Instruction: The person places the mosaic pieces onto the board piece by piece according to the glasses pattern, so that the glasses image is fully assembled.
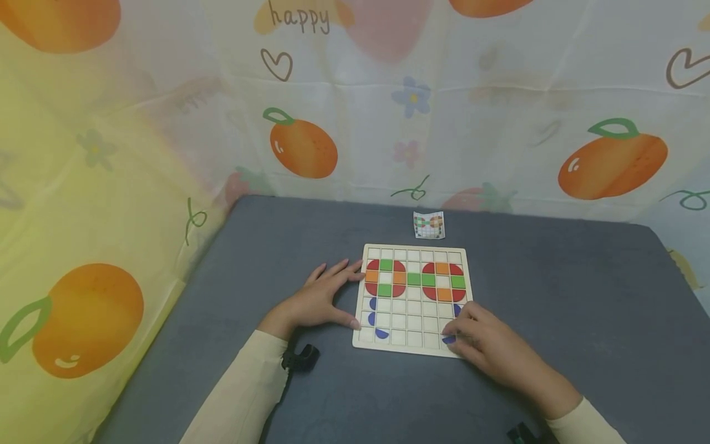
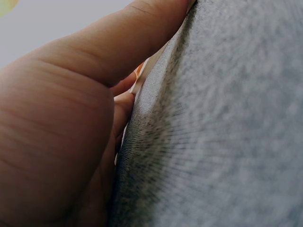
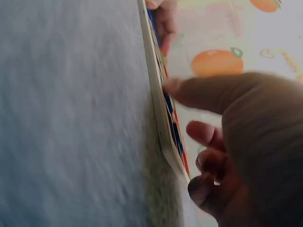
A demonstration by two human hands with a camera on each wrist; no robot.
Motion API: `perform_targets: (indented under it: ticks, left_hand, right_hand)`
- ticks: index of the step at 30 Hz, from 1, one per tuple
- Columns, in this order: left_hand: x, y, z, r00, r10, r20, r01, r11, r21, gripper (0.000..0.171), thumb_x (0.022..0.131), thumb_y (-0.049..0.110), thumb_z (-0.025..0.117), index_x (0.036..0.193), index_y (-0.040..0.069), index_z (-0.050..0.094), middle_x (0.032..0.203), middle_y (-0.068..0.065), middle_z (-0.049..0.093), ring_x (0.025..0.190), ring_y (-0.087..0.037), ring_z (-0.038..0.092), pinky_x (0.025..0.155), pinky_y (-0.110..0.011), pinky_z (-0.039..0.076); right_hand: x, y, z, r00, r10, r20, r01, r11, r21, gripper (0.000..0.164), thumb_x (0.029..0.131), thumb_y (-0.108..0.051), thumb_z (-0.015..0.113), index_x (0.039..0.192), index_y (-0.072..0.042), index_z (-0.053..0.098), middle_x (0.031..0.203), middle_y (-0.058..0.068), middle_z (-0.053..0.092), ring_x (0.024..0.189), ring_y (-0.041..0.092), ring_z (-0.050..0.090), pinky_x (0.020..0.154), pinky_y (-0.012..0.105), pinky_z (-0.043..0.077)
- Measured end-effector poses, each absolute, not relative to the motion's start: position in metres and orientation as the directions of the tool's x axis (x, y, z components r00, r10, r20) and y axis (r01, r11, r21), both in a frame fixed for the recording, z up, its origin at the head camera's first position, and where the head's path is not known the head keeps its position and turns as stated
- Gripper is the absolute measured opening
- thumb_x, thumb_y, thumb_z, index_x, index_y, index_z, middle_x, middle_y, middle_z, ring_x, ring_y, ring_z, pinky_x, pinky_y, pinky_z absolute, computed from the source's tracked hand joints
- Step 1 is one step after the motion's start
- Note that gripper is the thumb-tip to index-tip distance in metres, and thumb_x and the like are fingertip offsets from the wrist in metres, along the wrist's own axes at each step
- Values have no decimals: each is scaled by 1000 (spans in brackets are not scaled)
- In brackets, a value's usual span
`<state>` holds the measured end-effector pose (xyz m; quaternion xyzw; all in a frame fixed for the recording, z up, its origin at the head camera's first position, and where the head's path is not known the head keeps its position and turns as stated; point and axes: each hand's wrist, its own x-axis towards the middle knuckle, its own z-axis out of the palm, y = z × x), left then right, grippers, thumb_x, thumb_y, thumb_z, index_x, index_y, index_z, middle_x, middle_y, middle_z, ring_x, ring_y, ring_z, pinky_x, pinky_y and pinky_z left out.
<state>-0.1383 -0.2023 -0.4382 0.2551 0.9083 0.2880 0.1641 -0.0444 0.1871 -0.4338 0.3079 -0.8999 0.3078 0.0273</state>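
A pale square grid board (image 1: 400,320) lies on the grey table. My left hand (image 1: 316,300) spreads along its left side, with fingertips and thumb right at the edge. At the lower right cells, my right hand (image 1: 488,342) pinches a blue half-round tile (image 1: 448,340) between thumb and index finger, close over the board. In the right wrist view, the thumb (image 3: 199,92) comes down at the board, while other fingers curl apart from it. Red quarter-round tiles, green tiles (image 1: 413,279) and orange tiles (image 1: 442,268) form two linked rings. More blue tiles (image 1: 381,333) sit in lower cells.
A small printed pattern card (image 1: 429,226) lies behind the board. The grey table (image 1: 310,222) ends at a fruit-printed cloth (image 1: 360,123) behind and on the left. A black strap (image 1: 302,357) is on my left wrist.
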Motion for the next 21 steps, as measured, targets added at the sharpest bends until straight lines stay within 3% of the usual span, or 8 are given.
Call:
perform_targets:
  ticks: [7,12,21]
  left_hand:
    - [-140,-205,-438,-809,573,-129,387,686,615,107,77,60,97,167,26,49,179,9,21,165,-19,7,128,-54,-6]
    - [-141,-208,-441,-808,575,-132,392,690,608,107,78,60,96,167,27,48,179,8,20,165,-19,6,128,-53,-7]
    - [-137,-208,-443,-803,582,-130,382,669,637,98,82,63,91,165,29,50,179,13,20,165,-15,7,128,-52,-7]
  right_hand:
    - [-58,205,-447,-865,-336,373,-502,559,-660,31,90,-2,89,116,-14,78,104,-3,59,81,11,51,63,24,43]
    - [-66,214,-458,-916,-131,380,-393,488,-779,24,96,4,79,118,-4,77,106,2,62,83,14,52,69,23,43]
    - [-61,218,-454,-943,-100,316,-319,531,-785,23,100,-3,78,122,-3,76,104,3,61,79,17,53,65,24,43]
